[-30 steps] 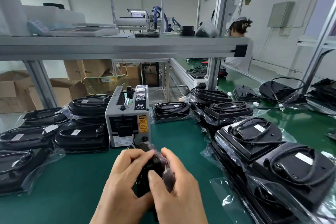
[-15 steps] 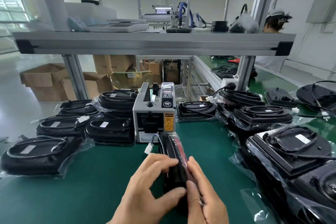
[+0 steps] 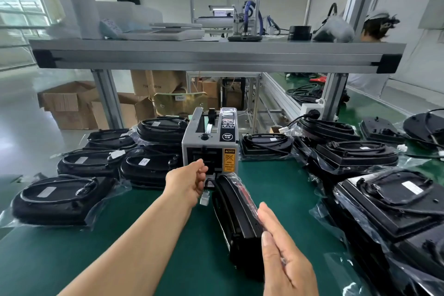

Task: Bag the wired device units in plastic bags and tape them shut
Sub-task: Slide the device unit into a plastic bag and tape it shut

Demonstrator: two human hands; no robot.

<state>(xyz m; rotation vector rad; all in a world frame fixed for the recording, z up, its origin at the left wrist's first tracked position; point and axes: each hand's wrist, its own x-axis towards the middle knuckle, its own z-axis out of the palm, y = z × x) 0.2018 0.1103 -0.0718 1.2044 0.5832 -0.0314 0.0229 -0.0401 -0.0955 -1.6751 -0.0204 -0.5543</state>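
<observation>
The left hand (image 3: 189, 182) is stretched forward to the front of the grey box-shaped automatic tape dispenser (image 3: 209, 144). Its fingers (image 3: 203, 168) are loosely bent and their tips are right at the dark slot of the dispenser. The thumb is close to the forefinger. If a piece of tape is between them, I cannot tell, because the hand itself hides this place.

The right hand (image 3: 286, 257) is near the bottom edge of the view. Its fingers (image 3: 265, 214) are straight and together, and they lie flat against the right face of the black flat device unit (image 3: 240, 223). The unit stands on its narrow edge on the green table mat (image 3: 144, 235), and it is wrapped in a clear plastic bag (image 3: 242, 187). The plastic is pressed under the right fingers. The far end of the unit is just below the left fingertips and almost touches the dispenser. A small white plastic connector (image 3: 204, 199) on a thin wire hangs out at this end, just under the left palm.

On the outer side of the left hand lie several black units already in bags (image 3: 60, 197), in flat rows on the mat. On the outer side of the right fingers a stack of bagged black units with coiled cables (image 3: 396, 199) stands near.
</observation>
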